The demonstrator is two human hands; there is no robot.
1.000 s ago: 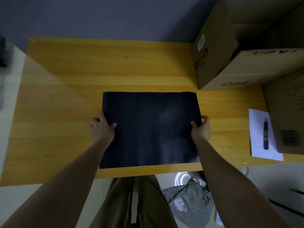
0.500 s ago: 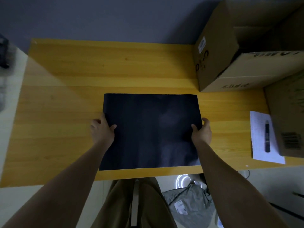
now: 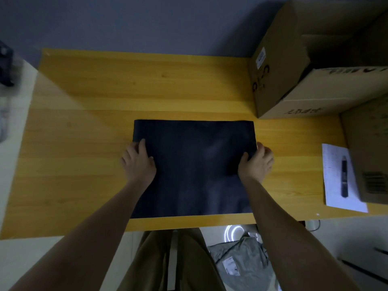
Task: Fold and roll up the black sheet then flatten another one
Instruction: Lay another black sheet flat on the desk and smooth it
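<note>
Desk (image 3: 88, 131) of yellow wood fills most of the view, with cardboard boxes (image 3: 294, 66) stacked at its far right corner and a white paper (image 3: 333, 177) carrying a dark pen (image 3: 344, 178) near the right edge. Sheet (image 3: 195, 169), black and flat, lies in the middle of the desk, its near edge just short of the desk's front edge. Left hand (image 3: 138, 162) grips the sheet's left edge, thumb on top and the fingers looking tucked beneath, so it reads as a pinch. Right hand (image 3: 257, 161) does the same on the right edge, thumb pressed onto the sheet. No crease or roll shows, so the folding step seems only at its start. Next move likely calls for both hands to lift their edges evenly and bring one half over the other, keeping corners aligned so the fold lands square before any rolling. No second black sheet is in view
</note>
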